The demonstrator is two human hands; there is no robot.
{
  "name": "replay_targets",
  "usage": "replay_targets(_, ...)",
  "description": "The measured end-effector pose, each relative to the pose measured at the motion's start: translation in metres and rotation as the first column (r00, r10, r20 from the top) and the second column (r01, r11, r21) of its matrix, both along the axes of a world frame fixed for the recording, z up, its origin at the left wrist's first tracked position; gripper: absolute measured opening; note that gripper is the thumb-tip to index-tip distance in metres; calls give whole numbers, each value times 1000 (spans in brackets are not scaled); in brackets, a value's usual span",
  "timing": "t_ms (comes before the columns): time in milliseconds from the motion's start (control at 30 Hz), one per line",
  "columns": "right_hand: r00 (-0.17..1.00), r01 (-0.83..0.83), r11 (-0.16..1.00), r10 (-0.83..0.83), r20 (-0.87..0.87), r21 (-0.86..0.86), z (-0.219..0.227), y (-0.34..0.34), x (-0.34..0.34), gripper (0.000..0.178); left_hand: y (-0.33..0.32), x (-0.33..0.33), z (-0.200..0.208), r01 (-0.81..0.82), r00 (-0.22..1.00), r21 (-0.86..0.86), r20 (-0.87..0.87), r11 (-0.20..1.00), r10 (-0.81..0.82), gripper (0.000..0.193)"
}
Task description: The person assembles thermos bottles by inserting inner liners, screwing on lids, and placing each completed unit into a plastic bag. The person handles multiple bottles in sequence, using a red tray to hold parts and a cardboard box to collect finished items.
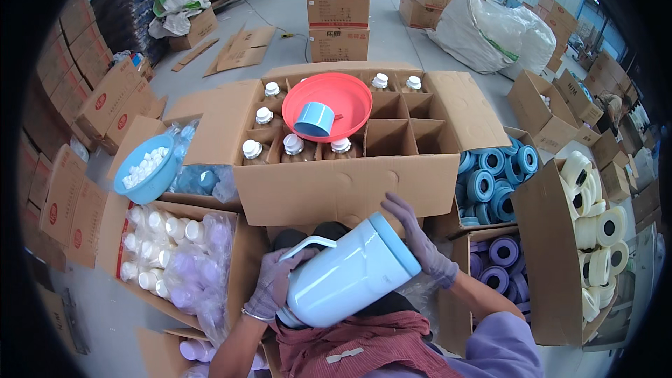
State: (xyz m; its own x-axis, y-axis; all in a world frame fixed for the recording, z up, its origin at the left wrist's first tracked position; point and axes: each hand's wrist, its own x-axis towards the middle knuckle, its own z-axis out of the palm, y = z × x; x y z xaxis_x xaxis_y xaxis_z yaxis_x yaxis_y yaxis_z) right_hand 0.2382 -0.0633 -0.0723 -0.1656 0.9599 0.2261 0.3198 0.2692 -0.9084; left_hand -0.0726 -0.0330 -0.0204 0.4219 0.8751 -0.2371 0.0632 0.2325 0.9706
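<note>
A shiny light blue jug [350, 273], like a thermos pot casing, lies tilted over my lap, its wide blue-rimmed end up to the right. My left hand [274, 281] is closed on it beside the pale handle [308, 243]. My right hand [428, 246], gloved like the left, is open at the blue rim, fingers stretched out and thumb side hidden behind the jug. Ahead stands a divided carton [308, 192] with several white-capped bottles [294, 144] in its compartments. Across it rests a red basin [353, 98] holding a blue cup-shaped piece [314, 119].
At left, a blue basin of small white pieces [145, 166] sits above a carton of bagged white and purple cups [187, 234]. To the right are cartons of blue rings [481, 185], purple rings [504, 252] and cream rings [612, 225]. Stacked cartons [339, 17] stand beyond.
</note>
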Motion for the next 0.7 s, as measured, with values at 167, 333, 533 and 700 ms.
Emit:
replay_targets(167, 559, -277, 744, -390, -732, -608, 1, 2, -9, 64, -6, 31, 20, 313, 929, 882, -361, 353, 77, 34)
replay_targets(333, 975, -126, 960, 73, -212, -249, 17, 11, -7, 65, -7, 1, -3, -74, 991, -45, 112, 996, 79, 26)
replay_targets(533, 836, -271, 857, -16, -549, -438, 30, 12, -5, 76, -24, 22, -27, -195, 968, 485, -46, 852, 247, 21)
replay_targets(700, 953, -214, 899, 107, -283, -381, 52, 7, -14, 68, -29, 1, -32, -222, 975, 185, 24, 957, 221, 22)
